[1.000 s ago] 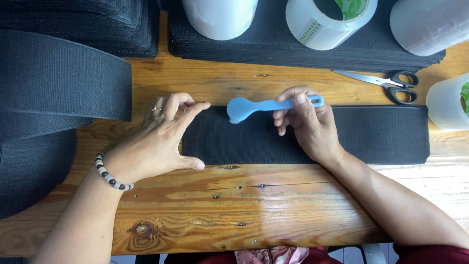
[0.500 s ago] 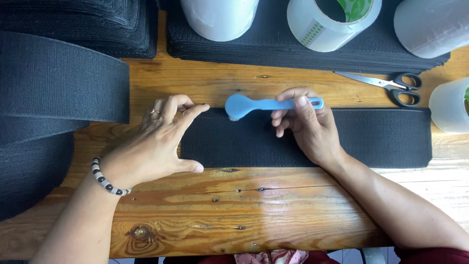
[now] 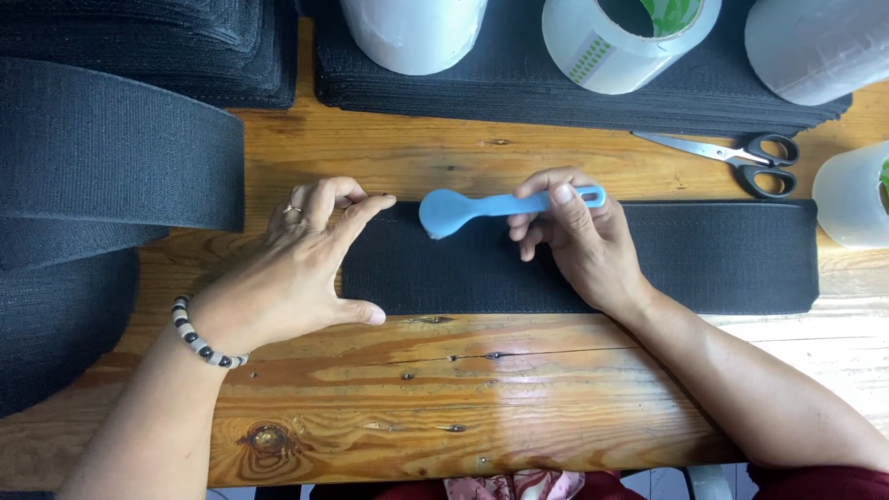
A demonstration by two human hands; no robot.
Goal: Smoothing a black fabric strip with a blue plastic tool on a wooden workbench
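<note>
Right hand [image 3: 579, 243]: fingers closed around the handle of one light-blue plastic scraper [image 3: 500, 206], thumb on top; the rounded blade sticks out past the fingers toward the left hand, over the top edge of the strip.

Left hand [image 3: 301, 264]: open, holding nothing, thumb and forefinger spread against the left end of the black fabric strip [image 3: 704, 259] (beaded bracelet on the wrist).

Strip: one, flat, lengthwise across the middle of the wooden table [image 3: 444, 389], its right end near the table's right edge.

Open room: a broad band of bare wood between the strip and the near edge; a narrower bare band behind the strip.

Scissors [image 3: 741, 157]: one pair, closed, behind the strip toward the right edge.

Tape rolls: four in view along the far and right edges, one clear roll [image 3: 630, 37] showing its core.

Black fabric stack [image 3: 556, 93]: far edge, under the rolls.

Wide black band [image 3: 111, 157]: left edge, just beside the left hand.
</note>
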